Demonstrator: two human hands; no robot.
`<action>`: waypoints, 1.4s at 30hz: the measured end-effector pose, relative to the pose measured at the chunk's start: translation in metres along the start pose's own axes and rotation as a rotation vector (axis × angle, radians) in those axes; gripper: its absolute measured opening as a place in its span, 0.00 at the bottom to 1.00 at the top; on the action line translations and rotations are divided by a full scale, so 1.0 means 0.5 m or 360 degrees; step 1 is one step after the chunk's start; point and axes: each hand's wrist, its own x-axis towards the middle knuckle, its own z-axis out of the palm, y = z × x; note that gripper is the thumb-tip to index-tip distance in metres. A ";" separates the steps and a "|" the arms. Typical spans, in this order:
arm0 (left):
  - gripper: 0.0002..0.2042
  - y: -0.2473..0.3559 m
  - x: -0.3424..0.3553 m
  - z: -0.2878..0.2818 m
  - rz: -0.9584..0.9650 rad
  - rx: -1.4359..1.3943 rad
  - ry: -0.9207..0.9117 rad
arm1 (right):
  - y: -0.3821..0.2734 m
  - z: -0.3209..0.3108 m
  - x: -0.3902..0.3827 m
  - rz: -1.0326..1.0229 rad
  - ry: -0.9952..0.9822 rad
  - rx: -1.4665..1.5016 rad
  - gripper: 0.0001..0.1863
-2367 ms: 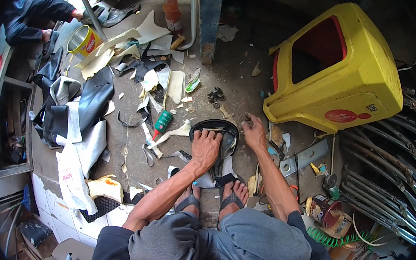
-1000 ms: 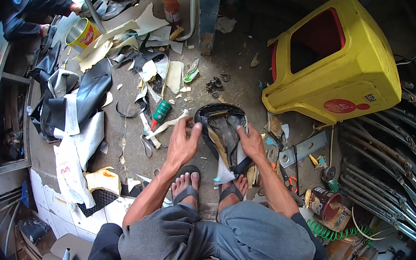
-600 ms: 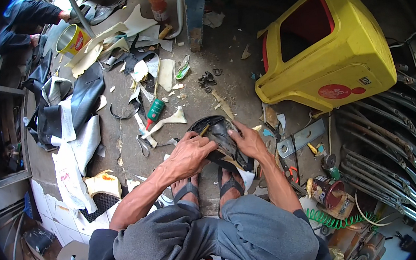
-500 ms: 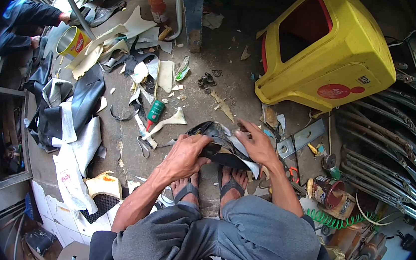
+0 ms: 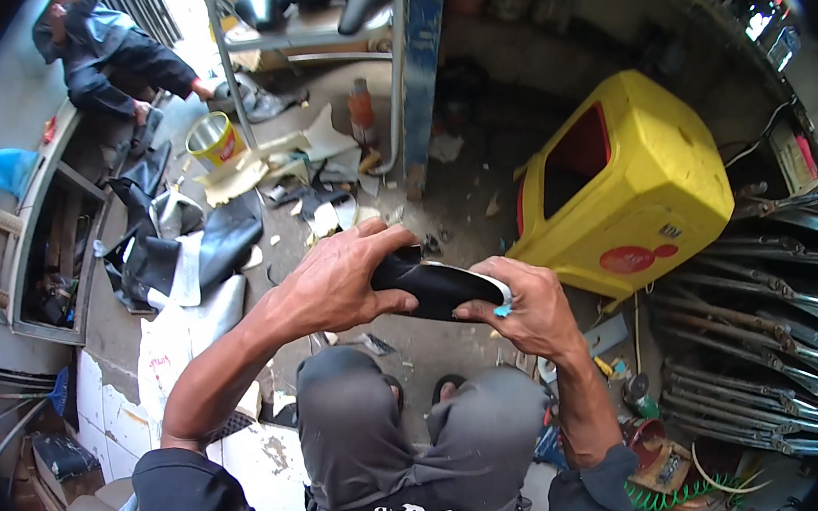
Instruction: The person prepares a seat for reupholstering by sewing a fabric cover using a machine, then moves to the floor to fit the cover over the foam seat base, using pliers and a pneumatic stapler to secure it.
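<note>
left hand [image 5: 344, 274]: clasping black piece [image 5: 440, 288] | right hand [image 5: 529, 305]: pinching its right end

Black piece [image 5: 440, 290] — one end covered by left hand [image 5: 344, 274]; feet [image 5: 449, 384] mostly hidden.

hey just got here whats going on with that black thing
A person holds up a smooth, curved black piece with a pale edge, gripping one end in the left hand and the other in the right hand. It is off the floor, in front of the knees. Black sheet material and pale scraps litter the floor ahead; a bulky yellow plastic shell stands to the right.
</note>
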 end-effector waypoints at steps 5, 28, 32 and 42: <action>0.22 0.114 -0.022 -0.082 0.0148 0.0199 0.0000 | -0.102 -0.066 0.014 -0.0263 -0.0019 -0.0187 0.16; 0.11 0.100 -0.038 0.094 0.0677 0.0834 0.1224 | -0.055 0.033 -0.078 -0.0460 0.0841 -0.0628 0.25; 0.10 0.126 -0.042 0.117 0.0387 0.0714 0.1203 | -0.059 0.048 -0.082 -0.0265 0.0822 -0.0499 0.17; 0.11 0.169 -0.049 0.130 -0.0194 0.0352 0.1094 | -0.082 0.059 -0.055 0.0298 0.0762 -0.0338 0.11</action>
